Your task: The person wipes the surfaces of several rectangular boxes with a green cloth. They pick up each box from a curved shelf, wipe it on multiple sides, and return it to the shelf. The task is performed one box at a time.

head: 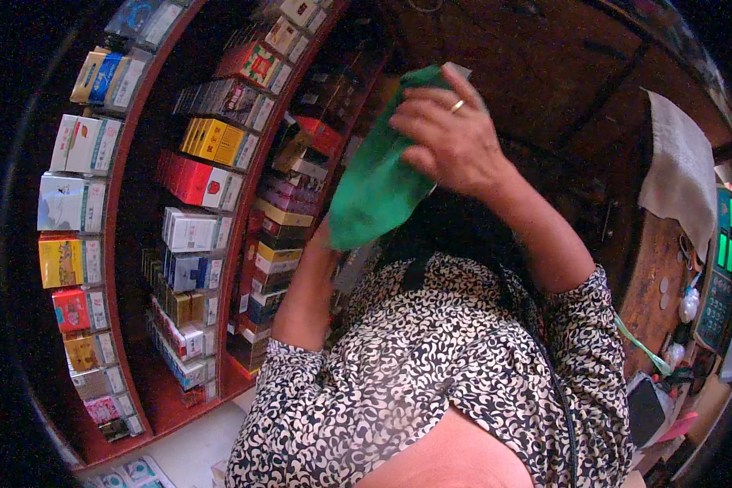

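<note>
My right hand (448, 137), with a ring on one finger, is at the upper middle, its fingers bent over a green cloth (375, 192). The cloth hangs down towards the left and looks slightly blurred. A pale corner of some flat thing (461, 70) shows past the cloth beside my fingertips; what it is cannot be made out. My left forearm (302, 305) reaches up to the cloth's lower end, and the cloth hides my left hand.
Dark red shelves (113, 244) at left carry many packs, among them a yellow box (216, 140). At right, a wooden counter (653, 262) bears a grey cloth (677, 165), coins (663, 285), scissors (684, 250), a digital scale (717, 305) and a dark phone-like thing (646, 405).
</note>
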